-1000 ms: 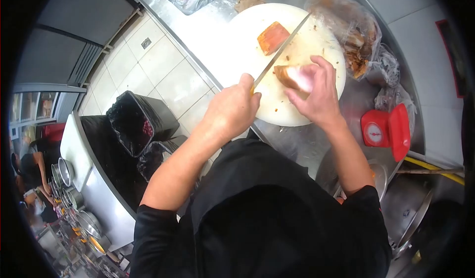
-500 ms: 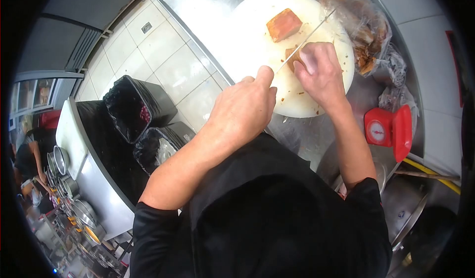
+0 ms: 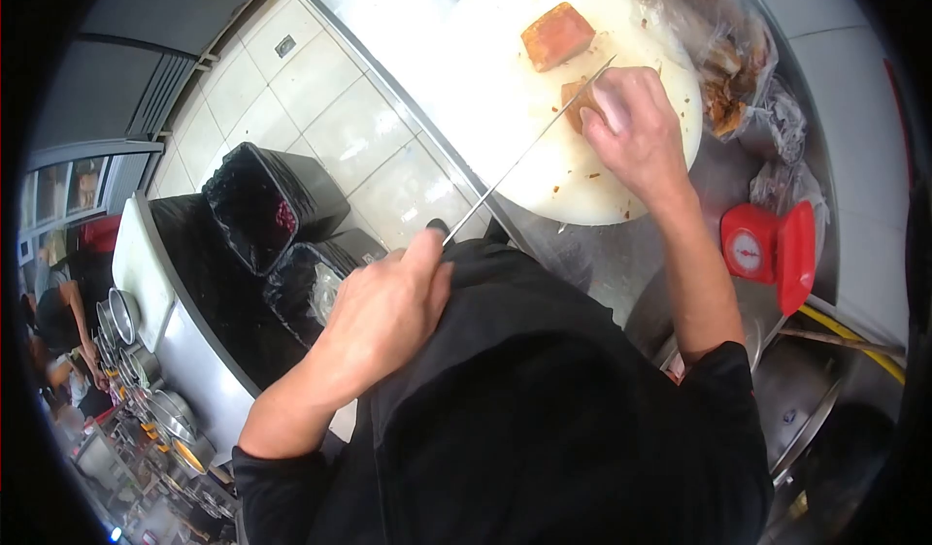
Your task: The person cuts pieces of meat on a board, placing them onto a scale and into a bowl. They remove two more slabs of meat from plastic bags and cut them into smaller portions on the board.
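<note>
My left hand [image 3: 388, 302] is closed round the handle of a long thin knife [image 3: 515, 164], near my dark apron. The blade slants up to the right, with its tip end over a brown block of food [image 3: 575, 106] on the round white board [image 3: 612, 191]. My right hand [image 3: 636, 137] has its fingers bent round the right side of that block, close to the blade, and partly hides it. Farther up the board lies a second, reddish-orange block [image 3: 557, 36]. Small crumbs are scattered about.
Bagged brown food [image 3: 723, 79] lies right of the board. A red scale [image 3: 752, 244] stands nearer on the metal counter. Bins with black liners [image 3: 243, 215] stand at left on the tiled floor. Metal bowls [image 3: 123, 315] and another person [image 3: 60, 307] show at far left.
My left hand has drawn the knife back, down and to the left, away from the board. My right hand remains at the brown block. The view has shifted slightly.
</note>
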Tool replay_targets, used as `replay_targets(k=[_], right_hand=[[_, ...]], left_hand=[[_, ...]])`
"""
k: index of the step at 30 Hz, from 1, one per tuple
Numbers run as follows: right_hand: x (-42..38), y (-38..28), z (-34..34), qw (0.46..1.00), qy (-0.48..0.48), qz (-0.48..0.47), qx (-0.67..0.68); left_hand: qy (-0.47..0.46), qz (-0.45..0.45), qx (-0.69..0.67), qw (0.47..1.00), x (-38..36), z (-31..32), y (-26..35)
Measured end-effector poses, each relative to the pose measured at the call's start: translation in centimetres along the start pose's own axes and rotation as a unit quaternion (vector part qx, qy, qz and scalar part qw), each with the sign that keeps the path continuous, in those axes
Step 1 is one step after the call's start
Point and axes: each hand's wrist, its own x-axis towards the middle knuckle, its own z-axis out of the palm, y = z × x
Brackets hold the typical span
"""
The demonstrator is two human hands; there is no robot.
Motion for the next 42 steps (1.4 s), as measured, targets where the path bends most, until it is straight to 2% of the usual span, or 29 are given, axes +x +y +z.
replay_targets(k=[4, 7, 11, 13, 18, 21, 25, 27, 30, 34, 37, 40, 42], right_hand=[[-0.3, 0.0, 0.3, 1.0, -0.006, -0.02, -0.016], [-0.3, -0.2, 0.1, 1.0, -0.004, -0.008, -0.011], [0.0, 0.3, 0.2, 1.0, -0.005, 0.007, -0.012], [0.2, 0.4, 0.2, 1.0, -0.007, 0.009, -0.016], [0.6, 0.5, -0.1, 0.999, -0.008, 0.031, -0.001], [0.5, 1.0, 0.0, 1.0, -0.01, 0.001, -0.003], [0.4, 1.3, 0.2, 0.999, -0.007, 0.032, -0.015], [0.3, 1.0, 0.4, 1.0, -0.012, 0.021, -0.019], [0.2, 0.6, 0.5, 0.999, -0.013, 0.014, -0.027], [0.3, 1.0, 0.5, 0.999, -0.004, 0.027, -0.024], [0.2, 1.2, 0.3, 1.0, -0.018, 0.024, 0.002], [0.1, 1.5, 0.5, 0.999, -0.029, 0.018, -0.007], [0.2, 1.2, 0.5, 1.0, -0.024, 0.009, 0.008]], left_hand=[[0.0, 0.033, -0.012, 0.999, 4.8, 0.7, 1.2], [-0.013, 0.005, -0.008, 1.0, 8.6, 0.8, 3.1], [0.023, 0.032, -0.021, 0.999, 11.8, 2.1, 3.7], [0.039, 0.043, -0.029, 0.998, 12.1, 2.6, 3.5], [-0.063, -0.023, -0.002, 0.998, 2.8, 0.5, -0.6], [-0.085, -0.043, -0.002, 0.995, 1.6, -0.2, -0.8], [-0.038, 0.013, -0.028, 0.999, 9.4, 2.5, 1.2], [-0.024, 0.006, -0.04, 0.999, 11.5, 2.8, 2.3], [-0.006, 0.024, -0.026, 0.999, 10.9, 3.3, 1.6], [-0.078, -0.042, -0.003, 0.996, 4.0, 1.0, -0.2], [-0.167, -0.1, -0.001, 0.981, 2.2, -0.9, -0.2], [-0.134, -0.059, -0.02, 0.989, 8.2, 2.6, -0.5], [-0.115, -0.042, -0.011, 0.992, 10.5, 2.7, 0.6]])
